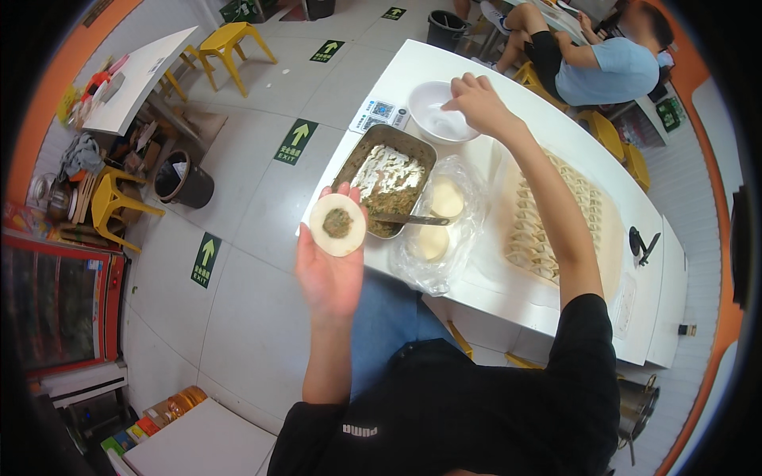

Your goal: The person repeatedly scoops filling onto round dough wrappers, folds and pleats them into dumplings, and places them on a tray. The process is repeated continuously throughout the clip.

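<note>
My left hand [330, 273] is palm up and carries a round dumpling wrapper [318, 241]. A mound of minced filling [337, 224] sits at the wrapper's middle. My right hand [476, 104] hangs over the rim of a white bowl [424, 128], a finger pointing down into it; I see nothing held. Between my hands stands a metal tray [430, 156] of filling. A flat spreader [425, 219] rests across its near edge. Two stacks of round wrappers [446, 196] lie in a clear plastic bag [411, 271]. Right of them, rows of folded dumplings [533, 238] cover a board [610, 262].
The white table [506, 306] has a card with printed codes [381, 112] at its left edge and a small black stand [643, 247] at right. Another person [607, 71] sits beyond. Yellow stools [235, 44] and black bins [184, 178] stand on the tiled floor.
</note>
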Action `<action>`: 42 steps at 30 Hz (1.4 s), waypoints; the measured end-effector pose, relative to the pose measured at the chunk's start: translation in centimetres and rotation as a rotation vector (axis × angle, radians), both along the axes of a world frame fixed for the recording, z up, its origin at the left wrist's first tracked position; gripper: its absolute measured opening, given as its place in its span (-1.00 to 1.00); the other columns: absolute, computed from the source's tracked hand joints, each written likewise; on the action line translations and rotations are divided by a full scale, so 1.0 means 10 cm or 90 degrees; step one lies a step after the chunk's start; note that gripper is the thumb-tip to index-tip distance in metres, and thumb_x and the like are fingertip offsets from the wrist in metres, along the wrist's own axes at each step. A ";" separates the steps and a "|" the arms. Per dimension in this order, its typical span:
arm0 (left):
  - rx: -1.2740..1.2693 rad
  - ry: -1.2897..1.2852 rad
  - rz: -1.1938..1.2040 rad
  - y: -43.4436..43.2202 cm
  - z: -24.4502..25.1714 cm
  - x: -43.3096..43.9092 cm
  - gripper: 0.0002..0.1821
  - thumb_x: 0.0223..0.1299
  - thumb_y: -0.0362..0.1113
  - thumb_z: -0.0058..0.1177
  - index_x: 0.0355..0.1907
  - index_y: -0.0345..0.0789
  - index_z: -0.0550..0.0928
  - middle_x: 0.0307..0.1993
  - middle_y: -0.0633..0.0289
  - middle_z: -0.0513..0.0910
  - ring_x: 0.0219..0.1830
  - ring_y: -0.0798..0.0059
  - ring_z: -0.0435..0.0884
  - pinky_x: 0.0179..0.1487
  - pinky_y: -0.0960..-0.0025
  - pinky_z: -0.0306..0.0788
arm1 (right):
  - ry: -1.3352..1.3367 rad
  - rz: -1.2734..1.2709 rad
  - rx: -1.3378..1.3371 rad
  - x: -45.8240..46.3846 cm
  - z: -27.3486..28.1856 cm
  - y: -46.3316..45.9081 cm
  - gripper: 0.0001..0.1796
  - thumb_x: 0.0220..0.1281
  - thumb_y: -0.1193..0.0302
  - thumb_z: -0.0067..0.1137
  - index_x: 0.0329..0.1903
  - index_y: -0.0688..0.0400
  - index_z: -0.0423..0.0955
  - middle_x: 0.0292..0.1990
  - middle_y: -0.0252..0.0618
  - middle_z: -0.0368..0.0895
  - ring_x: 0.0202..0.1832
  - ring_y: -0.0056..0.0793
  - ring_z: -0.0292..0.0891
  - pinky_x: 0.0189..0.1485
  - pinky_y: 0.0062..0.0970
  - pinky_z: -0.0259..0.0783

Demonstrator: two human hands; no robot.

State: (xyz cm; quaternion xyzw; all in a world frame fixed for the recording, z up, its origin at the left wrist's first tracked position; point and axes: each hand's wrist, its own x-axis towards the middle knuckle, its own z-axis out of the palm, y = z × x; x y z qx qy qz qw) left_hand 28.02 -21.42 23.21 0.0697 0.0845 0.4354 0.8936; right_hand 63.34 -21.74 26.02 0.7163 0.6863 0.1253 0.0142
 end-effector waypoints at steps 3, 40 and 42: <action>-0.018 -0.019 -0.021 -0.02 0.04 0.09 -0.41 0.55 -0.09 -0.54 0.45 -0.44 0.08 0.44 -0.13 0.14 0.49 0.01 0.11 0.53 0.02 0.08 | 0.134 0.073 0.194 -0.45 0.23 -0.21 -0.43 -0.03 0.76 0.00 -0.04 -0.09 0.69 -0.18 -0.31 0.45 -0.02 -0.28 0.30 0.10 -0.36 0.16; 0.093 0.003 -0.097 -0.34 0.33 0.15 -0.26 0.53 0.15 -0.69 0.51 -0.35 -0.03 0.48 -0.01 0.09 0.53 0.19 0.05 0.54 0.14 -0.06 | 0.161 0.319 0.239 -1.99 0.25 -1.03 -0.48 -0.03 0.43 0.17 0.08 -0.22 0.60 -0.19 -0.54 0.44 -0.03 -0.49 0.36 0.05 -0.42 0.16; 0.103 0.005 -0.090 -0.34 0.34 0.14 -0.26 0.53 0.15 -0.68 0.51 -0.36 -0.03 0.48 -0.02 0.09 0.53 0.18 0.05 0.55 0.15 -0.06 | 0.146 0.325 0.234 -1.99 0.24 -1.03 -0.48 -0.02 0.42 0.17 0.09 -0.23 0.59 -0.19 -0.54 0.44 -0.03 -0.50 0.35 0.05 -0.42 0.16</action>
